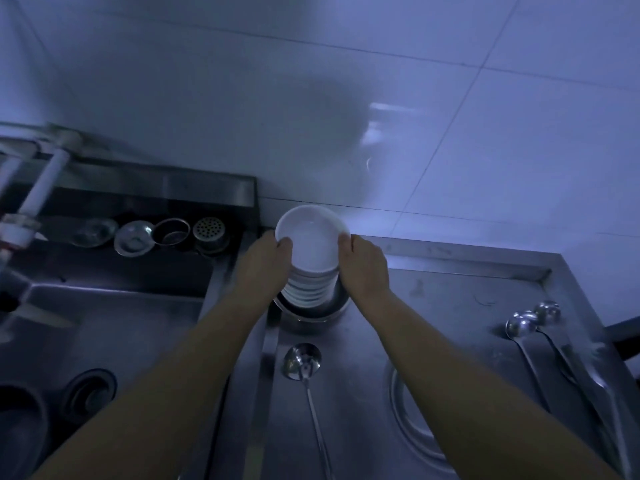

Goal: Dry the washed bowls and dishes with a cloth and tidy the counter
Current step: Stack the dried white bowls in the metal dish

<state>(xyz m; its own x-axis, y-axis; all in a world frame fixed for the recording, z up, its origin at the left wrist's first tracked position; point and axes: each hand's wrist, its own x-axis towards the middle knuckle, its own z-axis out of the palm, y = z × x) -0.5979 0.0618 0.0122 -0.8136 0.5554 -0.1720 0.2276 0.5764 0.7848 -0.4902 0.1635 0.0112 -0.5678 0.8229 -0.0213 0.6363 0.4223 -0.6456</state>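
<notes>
A tall stack of white bowls (311, 244) stands in a steel basin (311, 315) at the back of the steel counter (450, 306), close to the tiled wall. My left hand (266, 261) grips the stack's left side, thumb on the top bowl's rim. On the stack's right side my right hand (363, 268) grips it, also with a thumb at the rim. No cloth is in view.
A steel ladle (304, 362) lies in front of the basin. Two more ladles (530, 323) lie at the counter's right edge. A round steel rim (401, 410) lies at lower right. The sink (104, 323) is on the left, with strainers (207, 230) on its back ledge.
</notes>
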